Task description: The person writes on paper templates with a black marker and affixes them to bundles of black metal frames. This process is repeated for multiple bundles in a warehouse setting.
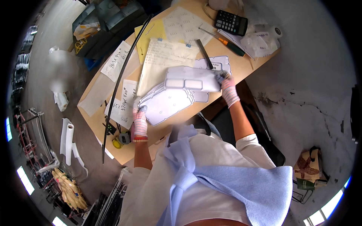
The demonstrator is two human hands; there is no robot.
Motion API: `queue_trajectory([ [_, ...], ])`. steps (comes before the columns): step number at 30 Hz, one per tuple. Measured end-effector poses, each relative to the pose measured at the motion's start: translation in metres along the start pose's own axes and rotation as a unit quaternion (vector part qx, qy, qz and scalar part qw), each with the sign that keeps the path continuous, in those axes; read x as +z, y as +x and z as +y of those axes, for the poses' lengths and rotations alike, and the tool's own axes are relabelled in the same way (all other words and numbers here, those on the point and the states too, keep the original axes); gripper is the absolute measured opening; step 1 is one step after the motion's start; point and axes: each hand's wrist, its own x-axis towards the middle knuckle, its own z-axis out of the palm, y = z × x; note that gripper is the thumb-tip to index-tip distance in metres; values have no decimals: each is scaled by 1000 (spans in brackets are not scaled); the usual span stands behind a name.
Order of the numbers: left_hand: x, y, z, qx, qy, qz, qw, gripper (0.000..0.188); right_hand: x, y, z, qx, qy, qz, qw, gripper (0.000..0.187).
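Note:
Both my hands wear striped knit gloves with grey fingertips. My left hand is closed on the left corner of a stack of white cut-out sheets with wavy edges and outlined shapes. My right hand pinches the right end of a white panel with rounded rectangular outlines along its lower edge. This panel lies tilted over the stack's upper right part and hides some of it. Beneath it and to the right, another outlined white sheet rests on the tabletop.
On the wooden table lie a clipped paper pad, handwritten sheets, a calculator, a screwdriver, a short black strip and a tape measure. A long black strip crosses the left side.

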Motion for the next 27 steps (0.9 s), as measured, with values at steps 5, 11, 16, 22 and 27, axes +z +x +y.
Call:
queue_trajectory([
  [5,9,-11,5,5,12,72,997,45,60,-51,-13,-23,-73,-50,996,13],
  [11,16,-8,2,-21,-33,76,996,46,82,-47,-25,-204,-610,-106,758,19],
  [16,21,-2,-2,-28,-30,80,996,45,97,-21,-82,-237,-574,65,781,36],
  [22,35,-7,20,-13,30,45,998,45,113,24,-94,-132,-675,82,722,68],
  [27,34,-14,29,64,162,-60,983,41,94,53,-71,-211,-682,73,696,64],
])
